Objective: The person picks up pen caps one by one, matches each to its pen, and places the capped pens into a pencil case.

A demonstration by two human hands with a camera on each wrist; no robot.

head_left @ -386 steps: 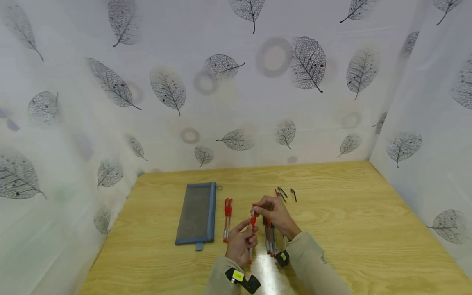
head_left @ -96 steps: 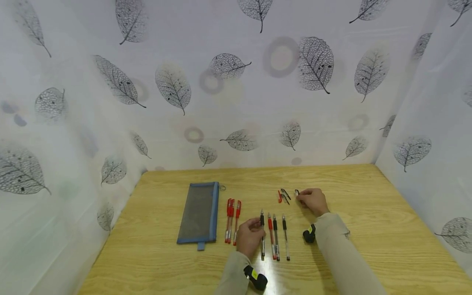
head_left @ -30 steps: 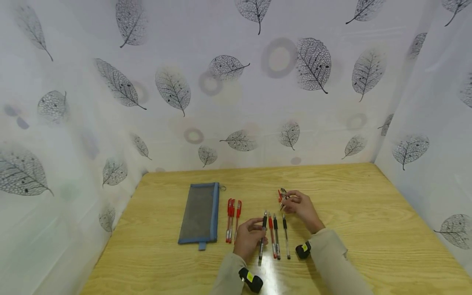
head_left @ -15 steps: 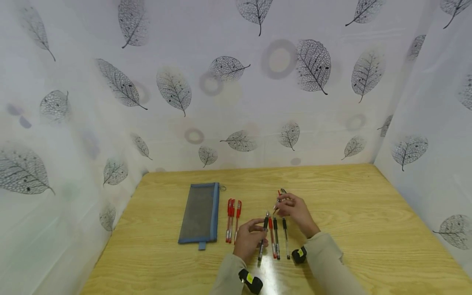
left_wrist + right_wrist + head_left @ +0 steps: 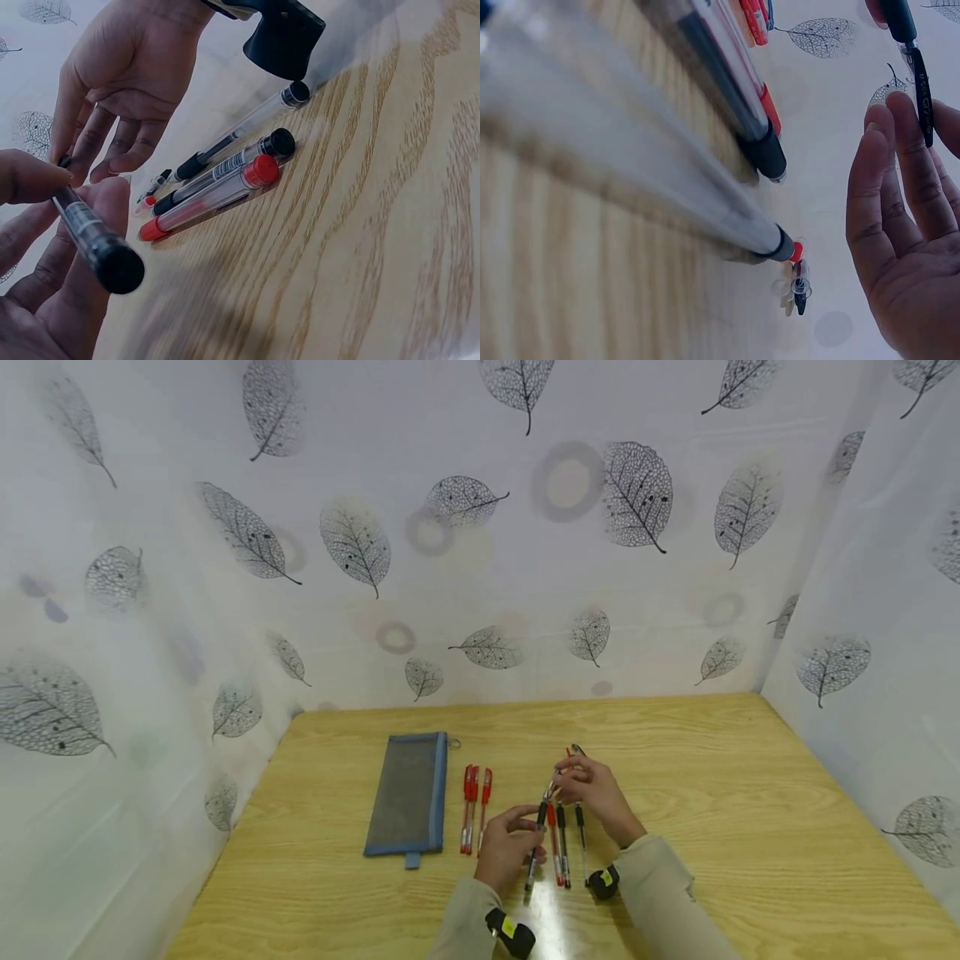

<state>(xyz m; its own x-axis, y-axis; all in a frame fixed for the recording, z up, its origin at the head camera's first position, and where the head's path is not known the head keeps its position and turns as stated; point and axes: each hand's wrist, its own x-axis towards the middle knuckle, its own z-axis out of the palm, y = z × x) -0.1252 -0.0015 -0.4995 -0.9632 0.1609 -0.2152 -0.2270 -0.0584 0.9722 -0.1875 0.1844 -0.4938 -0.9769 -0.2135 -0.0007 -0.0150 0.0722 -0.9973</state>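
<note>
So, head view: the left hand (image 5: pixel 504 850) pinches a black pen (image 5: pixel 542 816), tilted just left of three loose pens (image 5: pixel 557 847), while the right hand (image 5: pixel 597 793) pinches a clear cap (image 5: pixel 551 790) right at its tip. Left wrist view: the barrel (image 5: pixel 97 244) looks like stiff, smooth plastic, so probably light, maybe slippery; mid-barrel's your hold. Right wrist view: that thin black clip (image 5: pixel 922 97) might snap, so I'd squeeze the cap's sides.
</note>
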